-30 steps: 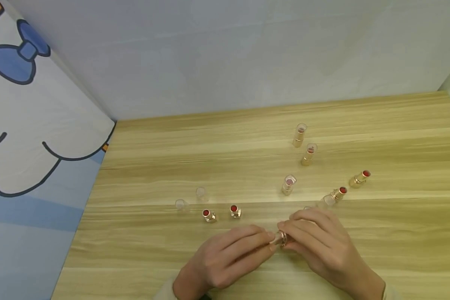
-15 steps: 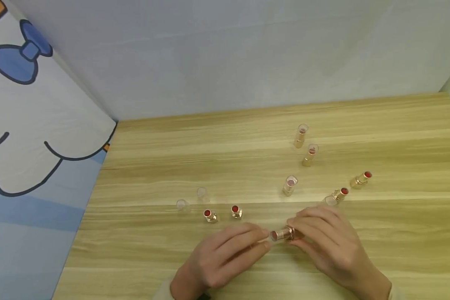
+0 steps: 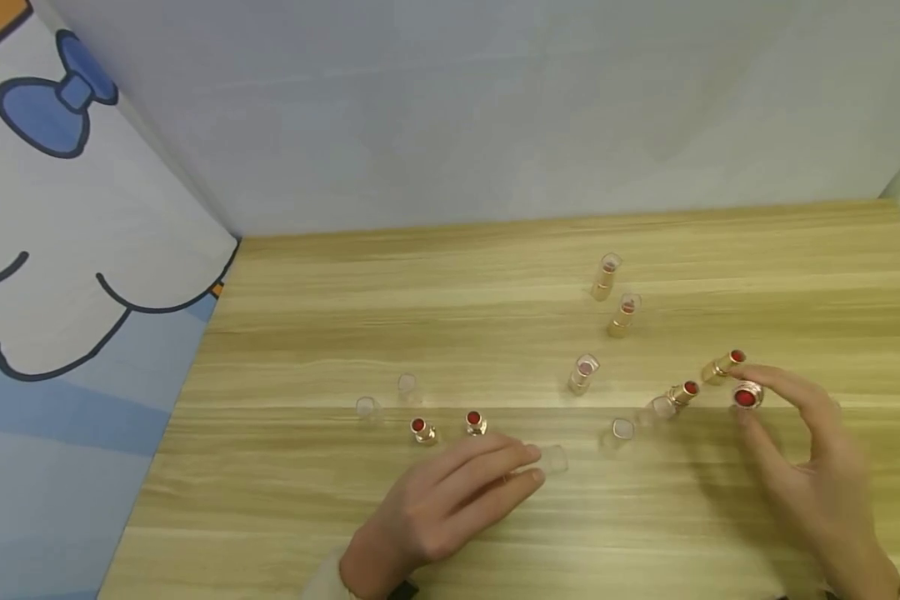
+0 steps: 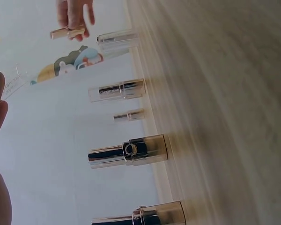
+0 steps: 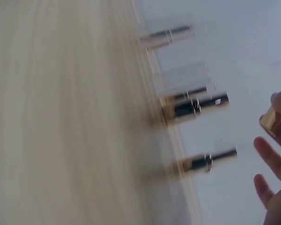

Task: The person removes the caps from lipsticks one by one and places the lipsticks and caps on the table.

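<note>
In the head view my left hand (image 3: 453,500) pinches a clear lipstick cap (image 3: 555,460) by one end, above the table. The same cap (image 4: 15,83) shows lettering in the left wrist view. Farther right, my right hand (image 3: 813,467) holds an uncapped lipstick (image 3: 747,396) between thumb and finger, its red tip facing the camera. Only the base of that lipstick (image 5: 270,121) shows in the right wrist view, which is blurred. Just behind the held lipstick stands another uncapped lipstick (image 3: 722,367), with one more uncapped lipstick (image 3: 684,393) to its left.
Two uncapped lipsticks, a left one (image 3: 423,431) and a right one (image 3: 476,422), stand near my left hand, with loose clear caps (image 3: 366,408) behind. Capped lipsticks (image 3: 583,375) stand mid-table and farther back. More loose caps (image 3: 622,429) stand between my hands. A pale wall (image 3: 495,125) borders the table.
The lipstick has come out of the clear cap. My right hand has carried it right, tip now toward the camera. My left hand keeps the cap and has hardly moved.
</note>
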`<state>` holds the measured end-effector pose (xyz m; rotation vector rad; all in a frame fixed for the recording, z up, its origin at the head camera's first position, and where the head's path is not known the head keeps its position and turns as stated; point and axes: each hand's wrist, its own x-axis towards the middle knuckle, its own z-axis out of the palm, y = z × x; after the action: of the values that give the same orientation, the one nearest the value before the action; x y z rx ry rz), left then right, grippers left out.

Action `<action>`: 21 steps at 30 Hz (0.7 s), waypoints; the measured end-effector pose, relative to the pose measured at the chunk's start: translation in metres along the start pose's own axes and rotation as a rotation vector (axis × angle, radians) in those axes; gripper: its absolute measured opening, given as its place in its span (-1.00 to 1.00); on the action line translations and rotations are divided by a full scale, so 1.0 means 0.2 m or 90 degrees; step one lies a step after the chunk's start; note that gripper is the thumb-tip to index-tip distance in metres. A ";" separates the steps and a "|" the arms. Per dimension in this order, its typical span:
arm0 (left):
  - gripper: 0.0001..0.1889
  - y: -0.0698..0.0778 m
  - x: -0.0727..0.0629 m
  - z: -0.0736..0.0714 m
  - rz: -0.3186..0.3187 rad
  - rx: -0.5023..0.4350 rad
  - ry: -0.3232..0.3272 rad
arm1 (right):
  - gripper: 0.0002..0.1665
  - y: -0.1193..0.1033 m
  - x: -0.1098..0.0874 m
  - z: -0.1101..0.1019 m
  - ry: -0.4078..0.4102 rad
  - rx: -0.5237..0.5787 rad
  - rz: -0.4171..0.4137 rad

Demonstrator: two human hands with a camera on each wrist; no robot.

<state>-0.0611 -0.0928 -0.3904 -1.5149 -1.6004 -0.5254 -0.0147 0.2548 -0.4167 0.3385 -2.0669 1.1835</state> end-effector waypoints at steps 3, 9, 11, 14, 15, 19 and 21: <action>-0.80 0.00 0.00 0.01 -0.001 -0.001 -0.004 | -0.59 0.08 -0.04 -0.09 -0.040 -0.052 0.133; -0.80 0.00 0.00 0.01 0.000 0.003 -0.004 | -0.56 0.21 -0.09 -0.20 -0.133 -0.119 0.285; -0.80 -0.01 0.00 0.01 0.000 0.001 -0.003 | -0.60 0.24 -0.10 -0.22 -0.156 -0.131 0.293; -0.80 -0.01 0.00 0.01 -0.003 -0.001 -0.006 | -0.61 0.28 -0.11 -0.23 -0.186 -0.139 0.302; -0.80 -0.01 0.00 0.01 -0.005 -0.002 -0.007 | -0.62 0.30 -0.11 -0.23 -0.192 -0.136 0.299; -0.80 -0.01 0.00 0.02 -0.008 -0.004 -0.013 | -0.63 0.33 -0.12 -0.23 -0.209 -0.110 0.268; -0.81 -0.01 0.00 0.02 -0.009 -0.005 -0.016 | -0.63 0.35 -0.11 -0.23 -0.210 -0.101 0.243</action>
<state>-0.0639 -0.0903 -0.3918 -1.5225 -1.6310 -0.5230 -0.0147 0.3283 -0.4622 0.0653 -2.5803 1.2327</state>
